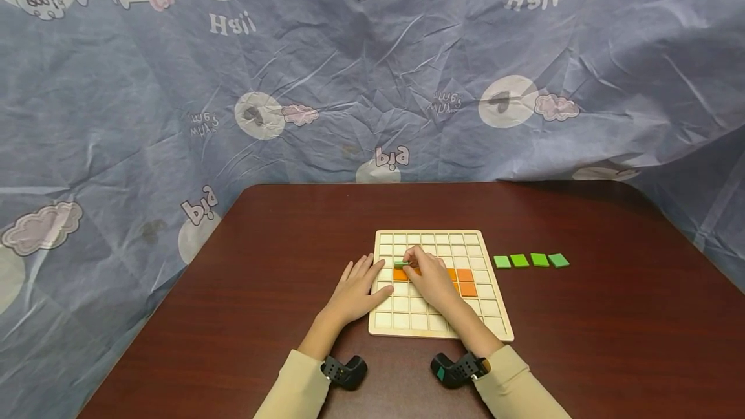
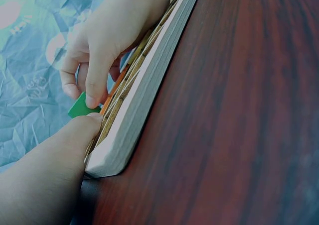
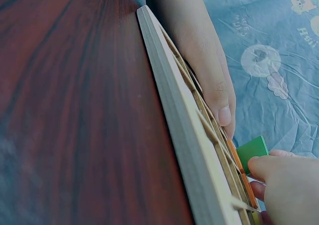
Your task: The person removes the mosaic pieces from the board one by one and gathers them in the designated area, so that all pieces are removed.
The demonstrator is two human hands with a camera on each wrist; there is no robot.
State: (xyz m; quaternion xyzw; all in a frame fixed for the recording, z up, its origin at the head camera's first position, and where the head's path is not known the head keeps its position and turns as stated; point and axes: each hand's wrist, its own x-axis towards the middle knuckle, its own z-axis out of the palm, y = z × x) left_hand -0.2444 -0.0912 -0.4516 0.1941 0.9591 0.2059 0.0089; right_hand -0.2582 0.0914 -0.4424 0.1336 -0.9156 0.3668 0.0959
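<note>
A wooden grid board (image 1: 401, 323) with square recesses lies on the table, several orange tiles (image 1: 467, 289) set in its middle rows. My right hand (image 1: 433, 282) reaches over the board and pinches a green square tile (image 1: 400, 264) between thumb and fingers. In the right wrist view that green tile (image 3: 252, 153) stands tilted on edge by the orange row. My left hand (image 1: 355, 290) rests on the board's left edge with its fingers spread. Its thumb (image 3: 223, 113) lies on the board close to the green tile. The right hand hides part of the orange tiles.
Several loose green tiles (image 1: 529, 260) lie in a row on the table to the right of the board. The dark reddish-brown table (image 1: 279, 257) extends around it. A printed grey-blue cloth (image 1: 361, 70) hangs behind the table's far edge.
</note>
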